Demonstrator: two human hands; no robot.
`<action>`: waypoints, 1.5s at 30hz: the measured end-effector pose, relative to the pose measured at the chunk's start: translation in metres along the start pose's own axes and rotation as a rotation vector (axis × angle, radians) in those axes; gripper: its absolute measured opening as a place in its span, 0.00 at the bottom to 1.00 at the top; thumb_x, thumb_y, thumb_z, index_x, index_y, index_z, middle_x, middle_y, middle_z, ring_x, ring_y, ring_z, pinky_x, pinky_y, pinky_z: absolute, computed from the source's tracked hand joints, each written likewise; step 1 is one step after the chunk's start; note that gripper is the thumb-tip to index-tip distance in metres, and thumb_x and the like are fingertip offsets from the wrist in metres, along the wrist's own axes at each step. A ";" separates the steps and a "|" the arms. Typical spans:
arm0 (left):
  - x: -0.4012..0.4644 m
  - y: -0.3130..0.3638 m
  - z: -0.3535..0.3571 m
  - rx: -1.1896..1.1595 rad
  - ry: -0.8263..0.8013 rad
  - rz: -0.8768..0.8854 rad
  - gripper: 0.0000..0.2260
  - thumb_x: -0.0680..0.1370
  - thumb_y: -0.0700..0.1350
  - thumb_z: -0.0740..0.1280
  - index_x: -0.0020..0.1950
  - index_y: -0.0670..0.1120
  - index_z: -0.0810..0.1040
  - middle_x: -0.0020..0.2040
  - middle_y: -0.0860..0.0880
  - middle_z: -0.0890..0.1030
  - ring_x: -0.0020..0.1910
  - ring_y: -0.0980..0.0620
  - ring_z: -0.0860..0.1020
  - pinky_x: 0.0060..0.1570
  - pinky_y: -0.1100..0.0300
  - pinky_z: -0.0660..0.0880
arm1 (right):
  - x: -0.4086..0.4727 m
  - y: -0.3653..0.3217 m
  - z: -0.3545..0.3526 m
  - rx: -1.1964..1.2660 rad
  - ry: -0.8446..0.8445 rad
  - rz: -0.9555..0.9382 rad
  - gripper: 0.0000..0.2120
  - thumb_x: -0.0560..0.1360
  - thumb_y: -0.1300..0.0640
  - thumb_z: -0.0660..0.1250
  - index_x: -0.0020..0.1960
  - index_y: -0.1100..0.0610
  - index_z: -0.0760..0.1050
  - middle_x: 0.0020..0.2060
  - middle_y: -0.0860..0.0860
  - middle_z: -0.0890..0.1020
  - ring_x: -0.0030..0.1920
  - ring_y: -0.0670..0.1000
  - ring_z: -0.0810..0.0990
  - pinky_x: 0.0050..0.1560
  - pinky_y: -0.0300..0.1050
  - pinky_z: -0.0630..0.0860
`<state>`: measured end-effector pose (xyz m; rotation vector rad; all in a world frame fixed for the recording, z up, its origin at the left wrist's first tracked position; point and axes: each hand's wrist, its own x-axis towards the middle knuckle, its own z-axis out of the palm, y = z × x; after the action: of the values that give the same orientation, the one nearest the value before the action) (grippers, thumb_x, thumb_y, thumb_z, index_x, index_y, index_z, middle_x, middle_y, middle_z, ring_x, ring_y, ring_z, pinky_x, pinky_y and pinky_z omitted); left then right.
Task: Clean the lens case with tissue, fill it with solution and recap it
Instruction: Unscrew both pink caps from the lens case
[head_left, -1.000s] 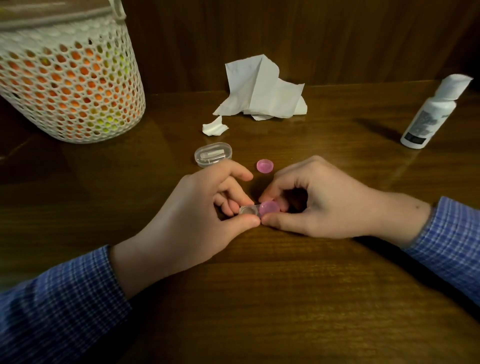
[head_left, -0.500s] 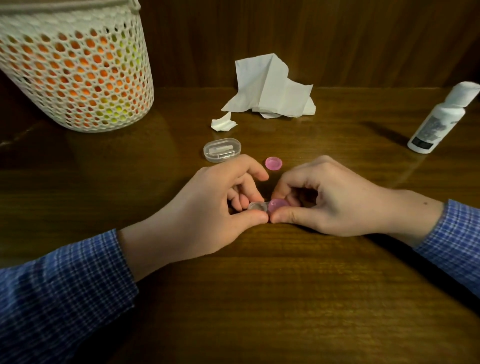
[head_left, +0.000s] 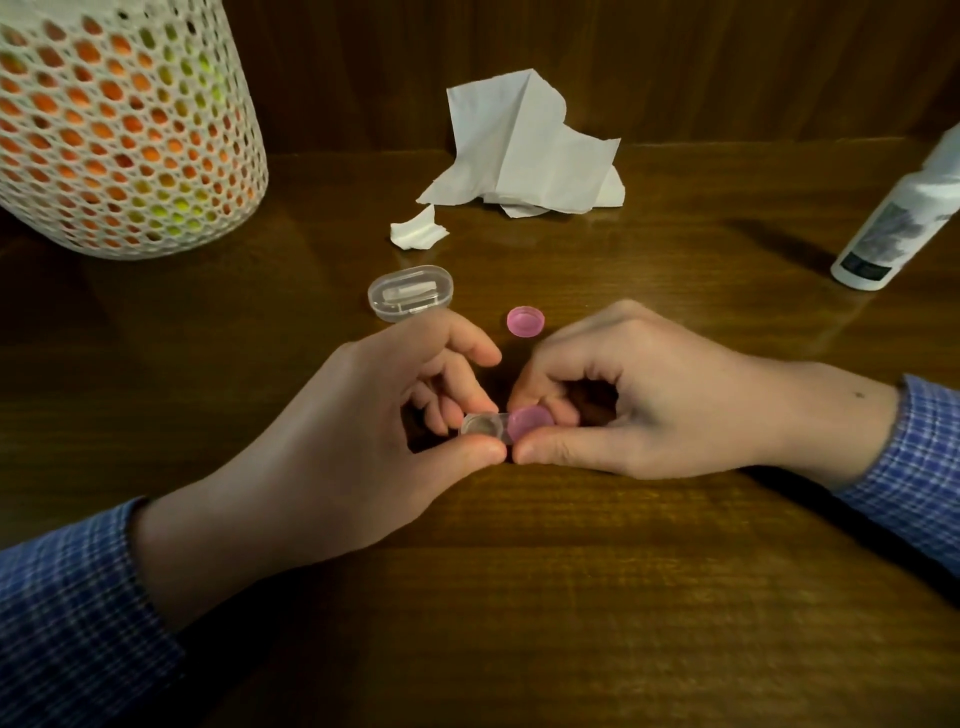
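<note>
While left hand (head_left: 332, 441) pinches lens case (head_left: 483, 427) and right hand (head_left: 649, 405) grips its pink cap (head_left: 530, 422), spare pink cap (head_left: 525, 322) lies at twelve o'clock, equally near both.

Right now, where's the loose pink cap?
In the head view, the loose pink cap lies on the table just beyond both hands, right of the clear oval lid.

The person wears a long-sleeved shirt in a fine blue and white check. The left sleeve (head_left: 78, 613) ends at the wrist of the bare left hand (head_left: 332, 457). The right sleeve (head_left: 914, 457) shows the same check, its cuff by the bare right hand (head_left: 649, 400).
</note>
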<state>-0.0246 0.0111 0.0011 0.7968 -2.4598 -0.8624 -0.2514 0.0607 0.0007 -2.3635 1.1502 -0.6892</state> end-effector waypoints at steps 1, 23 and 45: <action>0.000 0.000 0.000 -0.002 0.002 0.006 0.22 0.69 0.56 0.73 0.61 0.57 0.75 0.46 0.62 0.83 0.46 0.59 0.83 0.47 0.61 0.80 | -0.001 0.000 0.001 -0.013 0.016 0.008 0.10 0.76 0.50 0.75 0.40 0.51 0.77 0.34 0.51 0.82 0.33 0.51 0.81 0.34 0.44 0.77; -0.001 -0.004 0.004 -0.128 0.021 0.021 0.22 0.72 0.44 0.79 0.63 0.50 0.77 0.45 0.55 0.84 0.43 0.52 0.83 0.42 0.55 0.82 | -0.017 -0.033 0.019 -0.007 0.301 0.327 0.19 0.71 0.52 0.79 0.60 0.53 0.82 0.43 0.42 0.86 0.44 0.41 0.85 0.45 0.33 0.81; -0.001 0.002 0.003 -0.045 0.038 0.023 0.23 0.70 0.46 0.78 0.64 0.49 0.77 0.44 0.56 0.84 0.43 0.55 0.83 0.42 0.57 0.82 | -0.018 -0.028 0.018 0.041 0.239 0.302 0.19 0.72 0.54 0.78 0.62 0.52 0.79 0.46 0.43 0.85 0.48 0.45 0.84 0.52 0.38 0.80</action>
<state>-0.0259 0.0143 -0.0003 0.7605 -2.4037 -0.8829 -0.2337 0.0934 -0.0019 -2.0519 1.5375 -0.8920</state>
